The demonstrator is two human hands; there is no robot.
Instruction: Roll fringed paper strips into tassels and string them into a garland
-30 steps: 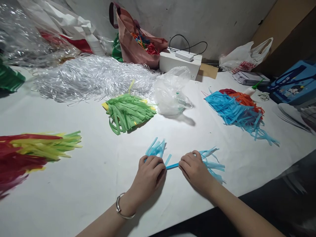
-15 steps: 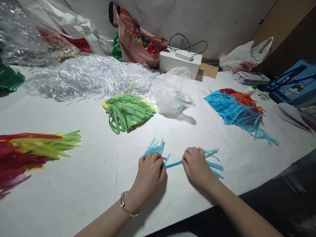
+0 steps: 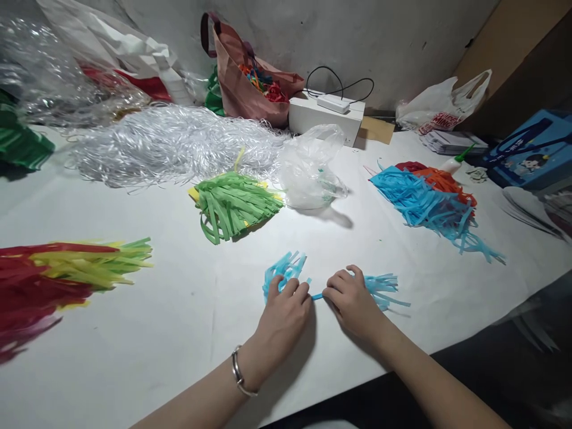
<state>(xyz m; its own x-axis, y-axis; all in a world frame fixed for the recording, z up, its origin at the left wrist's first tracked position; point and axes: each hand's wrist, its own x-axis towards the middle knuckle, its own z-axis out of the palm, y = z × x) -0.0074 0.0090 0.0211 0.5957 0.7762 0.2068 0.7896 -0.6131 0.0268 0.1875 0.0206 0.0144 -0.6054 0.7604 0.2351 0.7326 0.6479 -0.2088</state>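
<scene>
Between my hands runs the rolled middle of a blue paper tassel [image 3: 317,296], its fringed ends spreading out at both sides. My left hand [image 3: 286,307] is closed on the roll's left part, with cut strips fanning beyond the fingers. On the right part, my right hand [image 3: 353,301] grips the roll close by, thumb and fingers pressed together; loose strips stick out to its right. The fingertips hide much of the roll. Further off lie a green fringed paper bundle [image 3: 239,205] and a blue fringed paper bundle [image 3: 411,193] beside orange fringe [image 3: 447,185].
Red and yellow fringed paper [image 3: 67,268] lies at the left. Along the back are silvery strings [image 3: 174,143], a clear plastic bag [image 3: 310,167], a pink bag [image 3: 250,83], a white box [image 3: 328,119] and a green-tipped glue bottle [image 3: 453,162]. The white table's [image 3: 447,322] front edge slants at lower right.
My left hand has shifted right, closer to my right hand, so less of the roll shows between them. The fringe at both ends has changed its spread.
</scene>
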